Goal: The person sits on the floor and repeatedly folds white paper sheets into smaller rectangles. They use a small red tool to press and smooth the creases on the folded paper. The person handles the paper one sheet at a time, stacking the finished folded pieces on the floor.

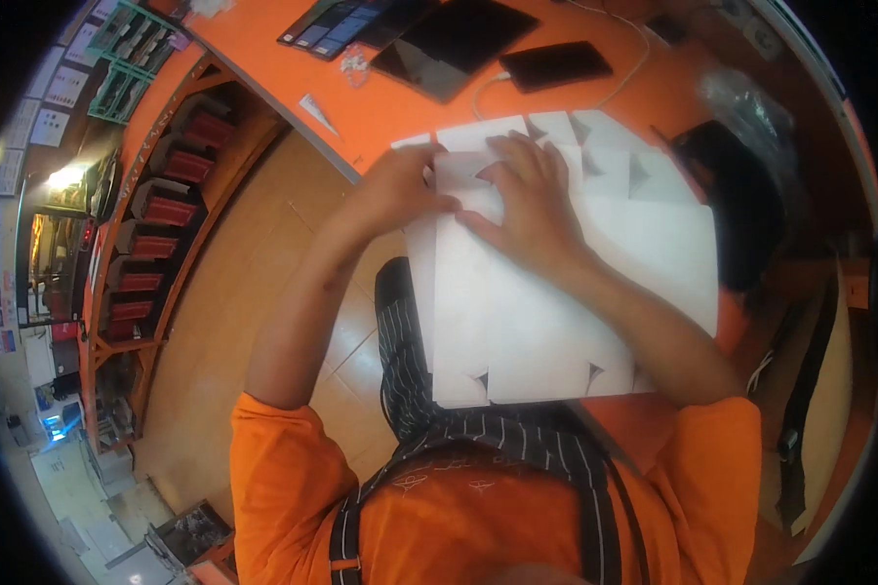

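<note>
A large sheet of white cardboard (527,307), with cut notches and flaps along its edges, lies partly on the orange table (307,66) and reaches out over my lap. More white board shows beneath its left side. At the upper left corner, my left hand (410,186) grips a narrow folded flap between thumb and fingers. Close to its right, my right hand (523,194) rests on the same flap with bent, spread fingers, its thumb pointing towards my left thumb. The palm side of the right hand is hidden.
Beyond the cardboard lie a black tablet (453,47), a phone (556,66) with a white cable, and a small paper cone (317,113). A black item (732,197) and clear plastic (746,110) are at the right. Shelves with red boxes (168,212) stand left.
</note>
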A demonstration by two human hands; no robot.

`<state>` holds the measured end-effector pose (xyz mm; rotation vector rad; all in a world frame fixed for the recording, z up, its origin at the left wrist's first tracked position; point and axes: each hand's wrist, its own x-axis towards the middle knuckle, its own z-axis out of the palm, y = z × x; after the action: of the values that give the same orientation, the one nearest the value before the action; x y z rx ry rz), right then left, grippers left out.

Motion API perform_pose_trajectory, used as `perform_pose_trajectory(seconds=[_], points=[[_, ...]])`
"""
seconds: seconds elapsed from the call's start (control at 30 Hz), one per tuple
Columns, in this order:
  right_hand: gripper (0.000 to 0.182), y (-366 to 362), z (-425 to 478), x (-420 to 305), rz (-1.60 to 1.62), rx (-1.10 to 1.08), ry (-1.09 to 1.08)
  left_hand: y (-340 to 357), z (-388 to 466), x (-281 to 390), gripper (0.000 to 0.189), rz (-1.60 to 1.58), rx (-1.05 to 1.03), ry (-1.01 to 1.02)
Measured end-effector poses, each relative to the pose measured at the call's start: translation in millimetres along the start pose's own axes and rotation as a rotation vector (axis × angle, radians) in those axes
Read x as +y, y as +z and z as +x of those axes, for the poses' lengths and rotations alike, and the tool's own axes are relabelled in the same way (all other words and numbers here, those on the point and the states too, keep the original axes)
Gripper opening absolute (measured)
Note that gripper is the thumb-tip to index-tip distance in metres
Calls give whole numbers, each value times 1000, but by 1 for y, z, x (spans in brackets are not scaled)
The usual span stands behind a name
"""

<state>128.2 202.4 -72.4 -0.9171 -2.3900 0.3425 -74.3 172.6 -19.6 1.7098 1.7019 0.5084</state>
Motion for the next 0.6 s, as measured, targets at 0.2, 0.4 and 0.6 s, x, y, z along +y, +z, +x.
perform_pose_trajectory(seconds=[0.2,0.4,0.6], points=[[38,0,1,2,87,-31,1,1,8,-13,31,-49,-70,-12],[33,5,-1,6,105,-2,-20,21,1,-41,19,-31,15,352],[27,-4,-1,5,145,-33,-58,23,-3,-44,24,49,83,494]])
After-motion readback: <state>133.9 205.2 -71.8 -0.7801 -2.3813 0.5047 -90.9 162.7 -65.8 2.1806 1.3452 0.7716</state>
